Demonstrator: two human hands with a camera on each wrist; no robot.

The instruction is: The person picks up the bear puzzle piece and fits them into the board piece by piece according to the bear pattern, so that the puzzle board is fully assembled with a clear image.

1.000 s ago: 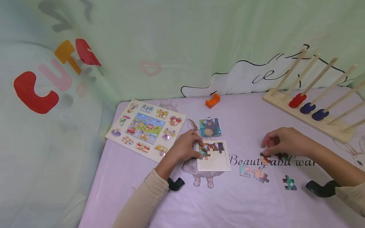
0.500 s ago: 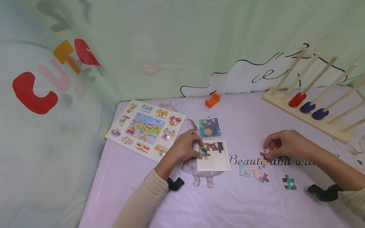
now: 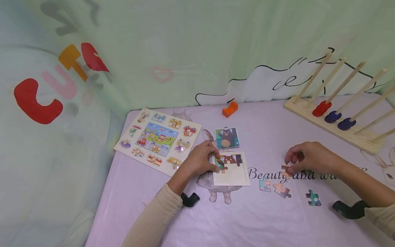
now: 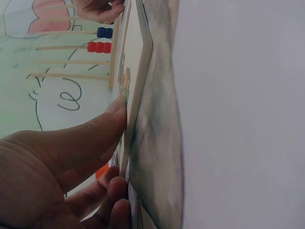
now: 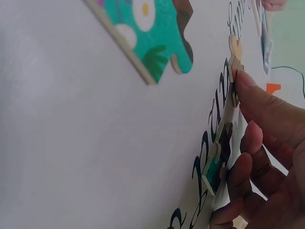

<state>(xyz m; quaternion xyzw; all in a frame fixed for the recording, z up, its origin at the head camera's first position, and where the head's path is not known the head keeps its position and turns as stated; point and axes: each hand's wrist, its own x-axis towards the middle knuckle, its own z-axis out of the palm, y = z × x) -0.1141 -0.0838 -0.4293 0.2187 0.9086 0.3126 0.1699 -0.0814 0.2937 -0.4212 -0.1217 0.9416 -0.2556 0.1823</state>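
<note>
In the head view my left hand point(image 3: 203, 158) grips the left edge of a pale puzzle board point(image 3: 231, 178), its thumb over the fitted pieces. A bear's head and some green show in the board's upper part. Farther right, my right hand point(image 3: 311, 157) pinches a brown and peach puzzle piece point(image 3: 285, 171) at the table surface. The right wrist view shows the thumb on that piece point(image 5: 233, 59); the index fingertip is hidden. Under the curled fingers lies a dark green piece point(image 5: 219, 160). Nearer the person are a light blue piece point(image 3: 264, 184), a peach piece point(image 3: 282, 190) and a teal piece point(image 3: 313, 198).
A bear picture card point(image 3: 227, 138) lies just beyond the board. To the left is a wooden vehicle puzzle point(image 3: 158, 140). An orange block point(image 3: 230, 109) sits near the back edge. At the back right stands a wooden peg rack point(image 3: 336, 127) with red and blue beads.
My right hand has shifted slightly right and toward me, and its thumb and index finger have closed on the brown and peach piece. The left hand stays on the board.
</note>
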